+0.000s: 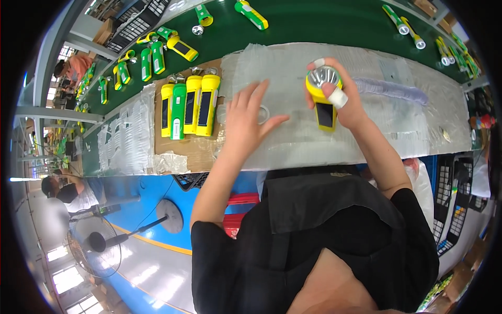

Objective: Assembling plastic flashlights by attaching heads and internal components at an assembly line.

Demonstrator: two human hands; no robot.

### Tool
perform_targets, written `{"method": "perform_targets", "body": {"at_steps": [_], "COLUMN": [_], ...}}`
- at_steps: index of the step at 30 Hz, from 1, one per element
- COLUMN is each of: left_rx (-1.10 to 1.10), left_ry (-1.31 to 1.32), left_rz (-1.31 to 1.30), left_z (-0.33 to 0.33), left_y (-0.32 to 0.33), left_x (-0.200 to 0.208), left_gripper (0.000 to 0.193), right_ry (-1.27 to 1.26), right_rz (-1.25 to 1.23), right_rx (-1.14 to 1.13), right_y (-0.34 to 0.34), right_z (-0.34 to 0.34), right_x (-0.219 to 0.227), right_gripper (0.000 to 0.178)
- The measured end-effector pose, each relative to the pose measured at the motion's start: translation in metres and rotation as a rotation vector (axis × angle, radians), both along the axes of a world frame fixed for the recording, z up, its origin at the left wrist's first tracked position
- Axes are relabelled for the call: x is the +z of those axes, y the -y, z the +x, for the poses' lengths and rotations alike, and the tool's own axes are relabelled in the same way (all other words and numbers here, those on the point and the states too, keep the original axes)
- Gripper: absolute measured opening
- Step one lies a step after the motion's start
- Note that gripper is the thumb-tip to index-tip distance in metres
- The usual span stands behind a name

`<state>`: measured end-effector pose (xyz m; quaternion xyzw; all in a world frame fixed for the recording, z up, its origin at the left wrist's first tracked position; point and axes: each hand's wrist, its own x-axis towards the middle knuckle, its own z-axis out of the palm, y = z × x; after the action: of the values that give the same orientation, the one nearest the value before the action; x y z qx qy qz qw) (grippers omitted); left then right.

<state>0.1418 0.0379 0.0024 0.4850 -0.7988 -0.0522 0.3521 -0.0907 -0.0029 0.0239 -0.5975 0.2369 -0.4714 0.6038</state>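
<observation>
My right hand point(349, 99) grips a yellow flashlight point(325, 116) with a dark panel on its body. Its round silver reflector point(322, 77) faces up between my thumb and fingers, which have white wraps on them. My left hand point(244, 118) is spread over the worktop, fingers apart, holding nothing. Beside its thumb lies a clear ring point(264, 113), partly covered by the hand. To the left of that hand, several flashlight bodies lie side by side on cardboard, among them a green one point(178, 111) and a yellow one point(208, 106).
A rolled strip of translucent plastic point(392, 90) lies right of my right hand. Beyond the plastic-covered worktop point(293, 141) runs a green belt point(324, 23) carrying several flashlights. A standing fan point(97, 242) is at the lower left. Other people are at the far left.
</observation>
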Motion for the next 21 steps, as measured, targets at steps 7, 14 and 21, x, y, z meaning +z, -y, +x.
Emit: {"method": "perform_targets", "body": {"at_steps": [7, 14, 21], "left_rx": [0.087, -0.326, -0.265], "left_ry": [-0.312, -0.499, -0.328], "left_rz": [0.219, -0.169, -0.117], "left_z": [0.019, -0.052, -0.058], "left_y": [-0.005, 0.027, 0.034], "left_x": [-0.02, 0.046, 0.045], "left_gripper": [0.032, 0.036, 0.042], "right_ry": [0.012, -0.055, -0.022], "right_rz": [-0.054, -0.272, -0.22], "right_rx": [-0.108, -0.204, -0.076], "right_y": [0.008, 0.014, 0.016], "right_z": [0.007, 0.003, -0.009], "right_x": [-0.023, -0.033, -0.038], "right_gripper": [0.044, 0.04, 0.045]}}
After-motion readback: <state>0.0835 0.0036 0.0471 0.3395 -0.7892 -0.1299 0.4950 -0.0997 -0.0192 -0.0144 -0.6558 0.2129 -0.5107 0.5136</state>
